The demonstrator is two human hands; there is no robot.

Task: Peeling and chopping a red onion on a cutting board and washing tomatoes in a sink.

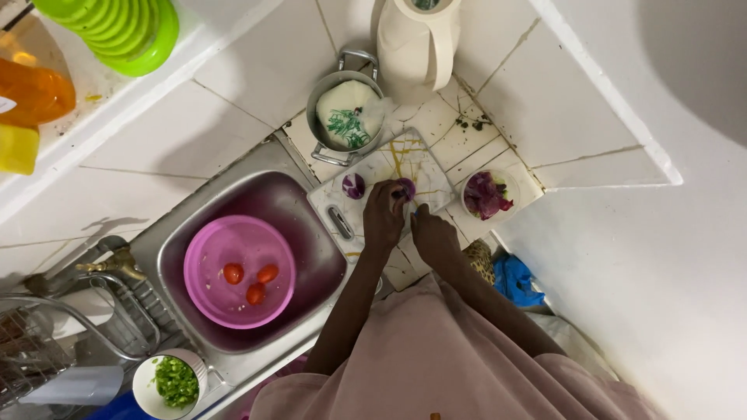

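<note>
a stainless sink [307, 257] took up the left of the counter, and in it sat a pink plastic basin [206, 292] holding three small red tomatoes [250, 282]. a brass tap [117, 263] stood at the sink's left edge, with a wire dish rack [47, 342] below it and a small white bowl of chopped green pepper [173, 381] near the bottom. a stack of green bowls [124, 27] and an orange bottle [31, 89] sat on the upper shelf. a metal pot [342, 117] with a white, green-patterned lid stood just behind the white cutting board [389, 167], and a cream jug [416, 43] stood beyond the pot. a clear bowl of cut purple onion [488, 196] stood just right of the board. a blue cloth [515, 280] lay low beside the person's right arm.

the purple onion piece [406, 187] rested on the board near its middle, small and rounded, mostly covered by fingers. another onion half [354, 186] lay apart to its left. the left hand [384, 214] pressed down on the onion piece, fingers curled over it. the right hand [433, 233] sat close beside it, closed around something with a blue tip; what it was could not be told.
</note>
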